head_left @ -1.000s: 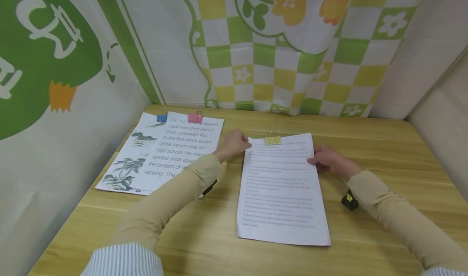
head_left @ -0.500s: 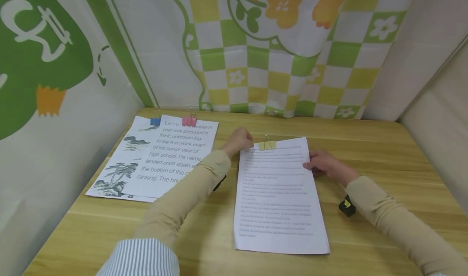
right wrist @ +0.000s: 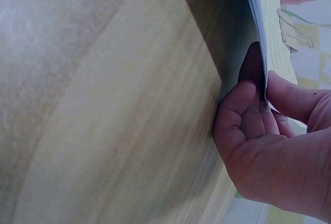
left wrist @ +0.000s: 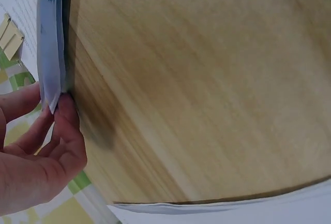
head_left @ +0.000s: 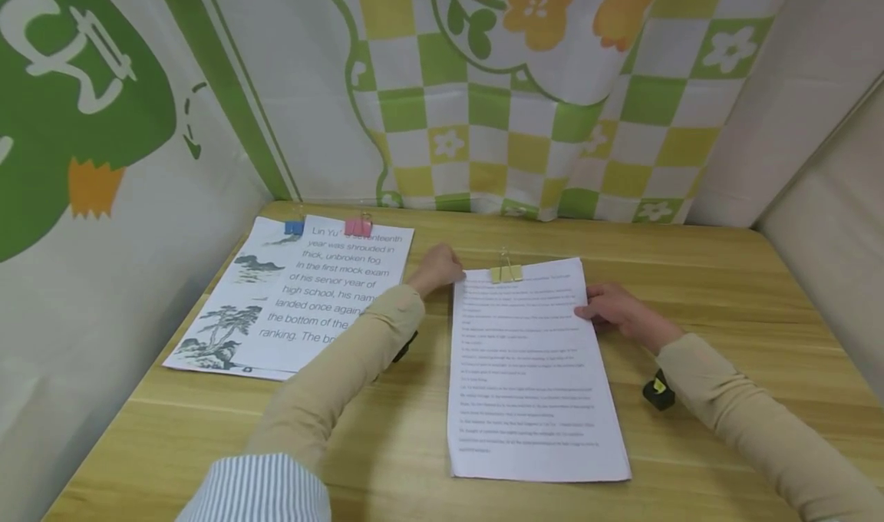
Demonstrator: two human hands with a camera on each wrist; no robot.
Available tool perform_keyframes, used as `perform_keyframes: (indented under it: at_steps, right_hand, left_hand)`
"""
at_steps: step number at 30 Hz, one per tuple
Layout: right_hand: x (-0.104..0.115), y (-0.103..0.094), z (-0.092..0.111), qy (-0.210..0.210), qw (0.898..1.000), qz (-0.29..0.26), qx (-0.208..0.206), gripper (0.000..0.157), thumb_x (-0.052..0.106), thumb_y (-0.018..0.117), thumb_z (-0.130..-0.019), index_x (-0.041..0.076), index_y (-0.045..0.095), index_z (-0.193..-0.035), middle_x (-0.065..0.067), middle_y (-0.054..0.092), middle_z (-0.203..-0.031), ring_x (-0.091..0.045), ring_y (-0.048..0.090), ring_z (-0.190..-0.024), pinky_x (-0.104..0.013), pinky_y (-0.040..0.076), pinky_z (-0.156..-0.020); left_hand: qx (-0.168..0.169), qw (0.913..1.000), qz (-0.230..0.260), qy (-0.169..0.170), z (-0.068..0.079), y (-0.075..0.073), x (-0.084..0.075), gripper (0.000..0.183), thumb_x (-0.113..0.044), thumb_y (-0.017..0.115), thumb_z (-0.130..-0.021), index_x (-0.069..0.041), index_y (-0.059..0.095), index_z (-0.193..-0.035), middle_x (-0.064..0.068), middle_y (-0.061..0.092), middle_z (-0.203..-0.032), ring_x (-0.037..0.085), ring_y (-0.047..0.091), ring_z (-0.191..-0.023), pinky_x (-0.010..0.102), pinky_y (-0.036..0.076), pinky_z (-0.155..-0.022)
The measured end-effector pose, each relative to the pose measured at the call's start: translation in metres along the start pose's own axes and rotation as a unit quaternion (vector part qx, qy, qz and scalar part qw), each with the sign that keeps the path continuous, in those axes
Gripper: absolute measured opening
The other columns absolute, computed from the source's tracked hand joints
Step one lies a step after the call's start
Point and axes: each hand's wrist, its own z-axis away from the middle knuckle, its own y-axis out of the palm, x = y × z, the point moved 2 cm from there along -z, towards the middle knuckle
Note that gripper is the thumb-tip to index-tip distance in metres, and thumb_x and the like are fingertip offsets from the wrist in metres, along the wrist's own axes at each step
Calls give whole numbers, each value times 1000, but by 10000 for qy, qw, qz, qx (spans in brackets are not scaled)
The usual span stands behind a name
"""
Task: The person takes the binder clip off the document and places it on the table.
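A stack of printed sheets point(head_left: 525, 376) lies before me, held at its top by a yellow binder clip point(head_left: 507, 273). My left hand point(head_left: 438, 269) pinches the stack's upper left corner; in the left wrist view its thumb and fingers sit on either side of the sheets point(left wrist: 51, 53). At the right edge, my right hand point(head_left: 618, 311) grips the stack, thumb on top and fingers underneath, as the right wrist view shows. There the edge of the sheets point(right wrist: 261, 22) stands raised off the table.
Left of the stack lie papers with ink landscapes and large print point(head_left: 331, 292), carrying a blue binder clip point(head_left: 293, 228) and a pink binder clip point(head_left: 358, 226). A small black object with a yellow mark point(head_left: 658, 390) sits by the right forearm. Another dark object point(head_left: 406, 347) is partly behind the left sleeve.
The head view has shifted slightly. My left hand has moved a little left at the corner of the stack, and the right hand keeps its hold at the right edge.
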Motion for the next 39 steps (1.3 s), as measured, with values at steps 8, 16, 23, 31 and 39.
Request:
perform_keyframes:
  at_steps: [8,16,23,31,39]
  right_hand:
    - [0,0,0,49,10000,-84,-18,56,11,58,-92,-8,35,-139,-22,60,-122,-10,63,-83,-26,51,-75]
    - [1,-1,3,-8,9999,-138,7,53,9,57,-92,-7,38,-138,-17,66,-113,-9,63,-80,-26,51,-74]
    - [2,0,4,-53,9998,-180,34,55,9,57,-92,-8,36,-139,-19,65,-116,-8,64,-81,-27,53,-75]
    - [-1,-1,2,-103,9998,-188,4,53,10,58,-92,-8,38,-138,-20,65,-115,-8,64,-80,-27,54,-75]
    - [-5,-1,3,-334,9992,-197,56,49,9,59,-91,-11,42,-133,-13,70,-104,-9,65,-80,-27,54,-74]
  left_hand:
    - [282,9952,770,-529,-1,1,8,28,-3,64,-84,-6,55,-58,-3,43,-46,8,38,-43,18,32,-42]
    - [224,9988,406,-167,0,1,3,27,-8,65,-83,-4,54,-58,-3,44,-52,9,38,-48,20,32,-45]
    - [423,9969,571,327,2,4,-7,26,-14,68,-82,0,71,-103,13,69,-110,22,61,-93,31,52,-81]
    - [942,9900,936,472,-6,8,-27,40,-29,68,-86,1,66,-113,16,60,-127,30,52,-124,42,40,-107]
    - [1354,9743,1794,178,-24,14,-30,59,-46,59,-90,5,60,-120,16,65,-121,25,59,-117,35,42,-106]
